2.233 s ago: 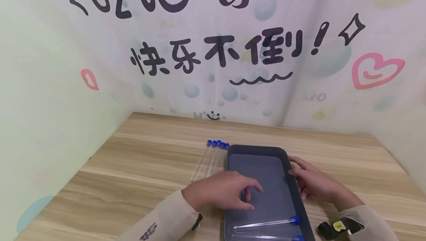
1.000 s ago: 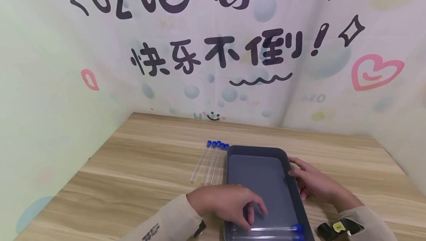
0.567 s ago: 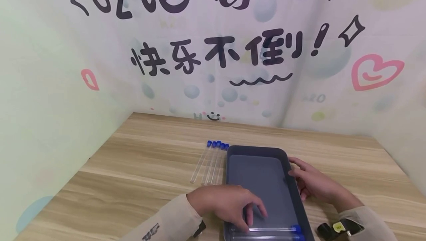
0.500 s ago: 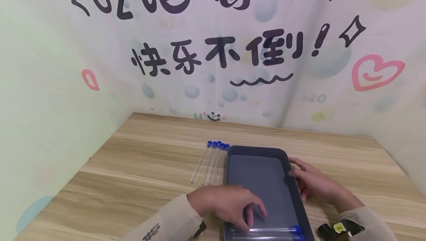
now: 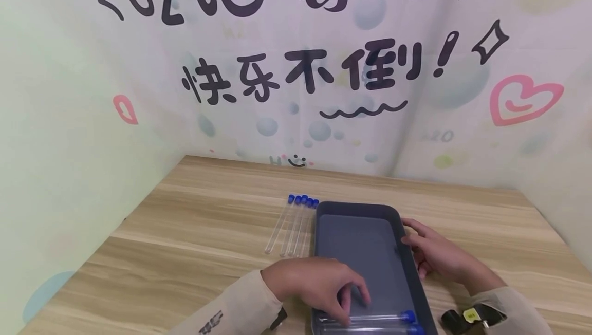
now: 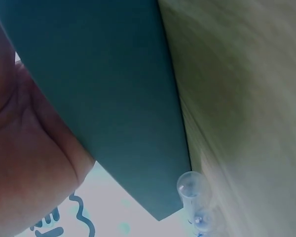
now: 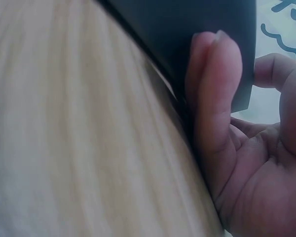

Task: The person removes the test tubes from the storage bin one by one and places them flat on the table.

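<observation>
Inside the dark grey tray (image 5: 365, 253), two capped test tubes lie side by side near its front end. My left hand (image 5: 319, 281) reaches over the tray's left wall and pinches the farther test tube (image 5: 374, 318) near its rounded end, index finger held apart. The nearer test tube (image 5: 370, 329) lies along the front. My right hand (image 5: 437, 255) rests at the right side of the tray, thumb and fingers against the outer wall (image 7: 172, 44). In the left wrist view only the palm (image 6: 34, 163) shows beside the tray wall; the fingertips are hidden.
Several more test tubes with blue caps (image 5: 303, 199) lie on the wooden table (image 5: 199, 222), just left of the tray. A printed cloth (image 5: 259, 140) hangs behind the table. A wrist camera (image 5: 472, 317) sits on the right cuff.
My left hand has come down toward the tray's front, to the farther test tube. That tube has swung closer to the nearer one and lately slid slightly left. The right hand stays put.
</observation>
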`<state>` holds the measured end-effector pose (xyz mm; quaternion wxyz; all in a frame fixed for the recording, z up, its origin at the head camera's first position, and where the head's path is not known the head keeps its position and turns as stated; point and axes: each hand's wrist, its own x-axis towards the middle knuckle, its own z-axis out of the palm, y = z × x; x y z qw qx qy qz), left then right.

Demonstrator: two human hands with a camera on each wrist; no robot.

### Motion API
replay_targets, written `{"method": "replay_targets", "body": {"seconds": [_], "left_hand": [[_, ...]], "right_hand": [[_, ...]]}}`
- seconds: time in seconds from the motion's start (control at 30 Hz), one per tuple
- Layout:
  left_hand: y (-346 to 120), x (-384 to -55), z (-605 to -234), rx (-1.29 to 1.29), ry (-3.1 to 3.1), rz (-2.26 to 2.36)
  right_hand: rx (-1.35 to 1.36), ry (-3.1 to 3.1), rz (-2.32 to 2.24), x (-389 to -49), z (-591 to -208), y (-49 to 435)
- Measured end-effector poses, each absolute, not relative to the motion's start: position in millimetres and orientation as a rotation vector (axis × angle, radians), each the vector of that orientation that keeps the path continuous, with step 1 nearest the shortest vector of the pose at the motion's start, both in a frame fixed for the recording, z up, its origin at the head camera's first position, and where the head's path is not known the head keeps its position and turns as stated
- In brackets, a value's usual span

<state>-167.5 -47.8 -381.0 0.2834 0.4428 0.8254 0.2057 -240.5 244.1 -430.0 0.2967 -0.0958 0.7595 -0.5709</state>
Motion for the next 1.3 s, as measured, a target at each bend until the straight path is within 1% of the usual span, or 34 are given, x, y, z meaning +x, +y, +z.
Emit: {"method": "replay_targets", "body": {"seconds": [0.6,1.3], "left_hand": [[-52,-171,-378,1.256,2.226,0.613],[-59,-180,-364,1.161,2.209,0.901]], "right_hand": [[-0.261,2.005,-1.522,-240,-428,243],[-0.234,1.995,-1.520,-239,-426,243]]}}
